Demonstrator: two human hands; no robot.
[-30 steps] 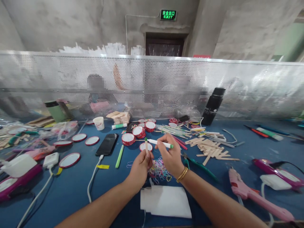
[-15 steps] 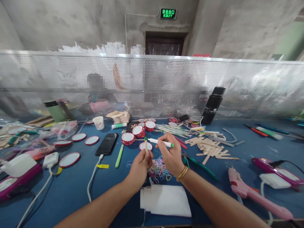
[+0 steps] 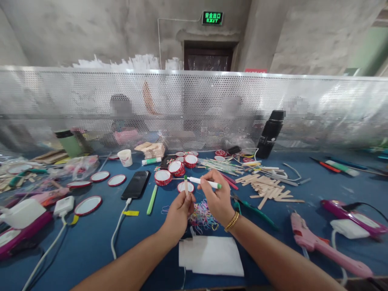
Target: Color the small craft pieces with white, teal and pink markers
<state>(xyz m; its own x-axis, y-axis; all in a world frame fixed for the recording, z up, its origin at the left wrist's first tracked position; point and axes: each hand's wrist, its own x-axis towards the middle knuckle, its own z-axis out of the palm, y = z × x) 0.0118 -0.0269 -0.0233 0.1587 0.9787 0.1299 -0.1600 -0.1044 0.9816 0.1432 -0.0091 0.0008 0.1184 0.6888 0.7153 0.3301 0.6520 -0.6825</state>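
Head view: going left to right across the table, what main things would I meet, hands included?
Green flask, black phone, left hand holding a wooden stick, right hand holding a white marker, black bottle, pink glue gun.

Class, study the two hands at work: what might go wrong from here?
1. The tip of the marker is close to the green end of the wooden stick; a slip could streak ink towards the left hand.
2. Loose coloured bands lie near the right hand, so they might get snagged or inked.
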